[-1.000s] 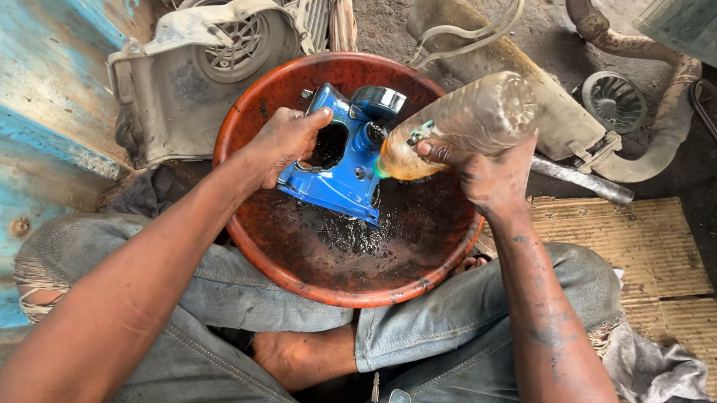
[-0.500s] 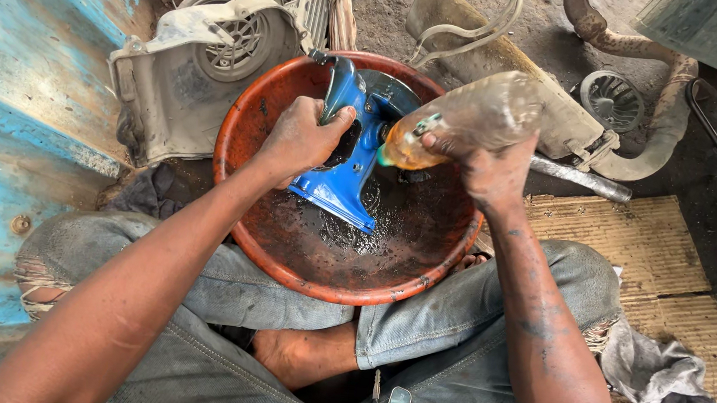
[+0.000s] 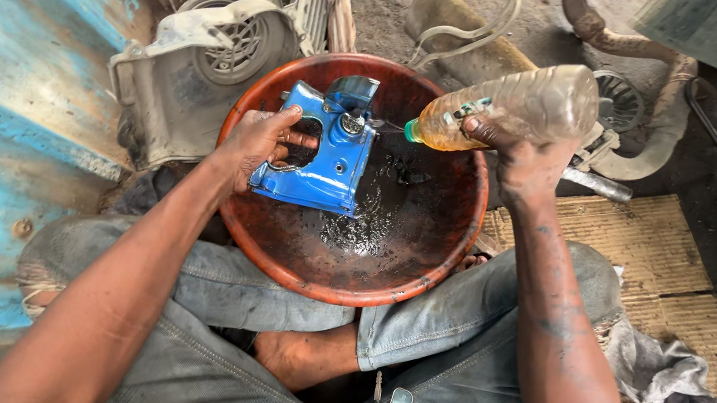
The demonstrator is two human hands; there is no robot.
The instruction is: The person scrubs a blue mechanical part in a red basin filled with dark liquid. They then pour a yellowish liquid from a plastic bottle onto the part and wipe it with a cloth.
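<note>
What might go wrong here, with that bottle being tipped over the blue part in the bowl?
1. The left hand grips the blue metal part while it looks wet; it may slip into the bowl and splash.
2. The plastic bottle, held nearly level by the right hand, squirts amber liquid; a stray stream might miss the bowl and wet the jeans.
3. The bowl rests on the person's legs, so a shift may spill the dark pool.
</note>
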